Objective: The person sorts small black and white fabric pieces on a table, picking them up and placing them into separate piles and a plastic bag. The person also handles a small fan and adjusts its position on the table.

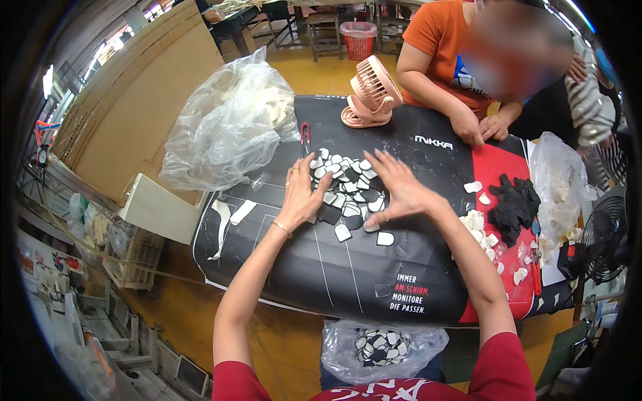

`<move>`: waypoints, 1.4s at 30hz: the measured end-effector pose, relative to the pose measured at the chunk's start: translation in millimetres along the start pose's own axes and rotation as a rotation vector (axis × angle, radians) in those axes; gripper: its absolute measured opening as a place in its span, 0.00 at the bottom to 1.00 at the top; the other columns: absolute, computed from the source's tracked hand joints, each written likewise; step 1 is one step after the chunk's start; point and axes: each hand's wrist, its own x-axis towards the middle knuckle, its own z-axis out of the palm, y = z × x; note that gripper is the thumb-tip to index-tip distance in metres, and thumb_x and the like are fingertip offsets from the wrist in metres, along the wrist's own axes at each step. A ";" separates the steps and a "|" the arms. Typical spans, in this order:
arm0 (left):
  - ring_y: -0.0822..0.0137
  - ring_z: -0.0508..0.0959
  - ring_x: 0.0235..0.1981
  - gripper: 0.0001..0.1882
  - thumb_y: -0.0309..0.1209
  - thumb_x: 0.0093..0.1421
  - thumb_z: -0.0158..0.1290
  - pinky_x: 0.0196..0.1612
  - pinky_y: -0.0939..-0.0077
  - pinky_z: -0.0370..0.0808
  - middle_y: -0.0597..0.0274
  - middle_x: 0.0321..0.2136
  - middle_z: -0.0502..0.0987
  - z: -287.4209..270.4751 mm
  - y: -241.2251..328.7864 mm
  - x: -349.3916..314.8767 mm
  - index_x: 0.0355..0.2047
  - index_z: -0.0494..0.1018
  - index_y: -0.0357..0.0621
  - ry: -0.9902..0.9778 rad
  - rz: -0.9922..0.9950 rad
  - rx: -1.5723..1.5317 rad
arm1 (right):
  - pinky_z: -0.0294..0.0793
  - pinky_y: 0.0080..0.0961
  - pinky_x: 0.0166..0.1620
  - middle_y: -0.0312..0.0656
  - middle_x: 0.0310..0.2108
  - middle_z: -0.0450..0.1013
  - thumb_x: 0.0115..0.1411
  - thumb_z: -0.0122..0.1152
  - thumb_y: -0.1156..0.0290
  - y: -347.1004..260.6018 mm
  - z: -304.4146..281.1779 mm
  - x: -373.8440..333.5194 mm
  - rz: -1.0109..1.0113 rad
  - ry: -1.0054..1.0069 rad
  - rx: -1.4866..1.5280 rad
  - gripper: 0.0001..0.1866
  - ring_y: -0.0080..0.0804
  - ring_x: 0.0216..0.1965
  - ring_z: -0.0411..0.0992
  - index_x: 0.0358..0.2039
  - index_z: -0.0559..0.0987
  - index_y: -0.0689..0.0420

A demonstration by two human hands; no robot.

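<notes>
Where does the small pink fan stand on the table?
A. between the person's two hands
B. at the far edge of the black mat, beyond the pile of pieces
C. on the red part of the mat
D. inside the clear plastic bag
B: the pink fan stands at the far edge of the black mat, beyond the pile of black and white pieces that both hands gather.

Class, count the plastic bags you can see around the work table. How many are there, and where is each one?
3. A large clear bag at the table's far left, another at its right edge, and one holding black-and-white pieces below the near edge. Others may be hidden.
</notes>
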 end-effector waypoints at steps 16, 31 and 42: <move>0.41 0.43 0.71 0.58 0.72 0.62 0.30 0.71 0.56 0.38 0.31 0.67 0.46 36.7 29.1 16.7 0.69 0.35 0.28 0.043 -0.175 -0.714 | 0.64 0.45 0.57 0.45 0.55 0.69 0.32 0.81 0.48 -34.1 52.1 36.3 -0.144 0.395 0.200 0.54 0.48 0.56 0.66 0.61 0.67 0.49; 0.54 0.78 0.48 0.23 0.38 0.53 0.64 0.55 0.57 0.70 0.56 0.44 0.78 -42.4 104.9 -182.7 0.48 0.75 0.45 -0.322 0.599 0.002 | 0.77 0.29 0.40 0.48 0.32 0.79 0.45 0.70 0.74 -29.8 38.4 19.6 -0.081 0.729 0.458 0.17 0.39 0.35 0.79 0.38 0.81 0.58; 0.67 0.76 0.33 0.12 0.39 0.59 0.55 0.46 0.66 0.69 0.66 0.28 0.74 -19.4 110.6 -311.6 0.39 0.74 0.46 -0.844 0.702 0.341 | 0.78 0.23 0.43 0.37 0.36 0.78 0.48 0.76 0.68 -108.9 16.0 -125.8 0.306 0.228 1.222 0.23 0.23 0.37 0.77 0.44 0.78 0.59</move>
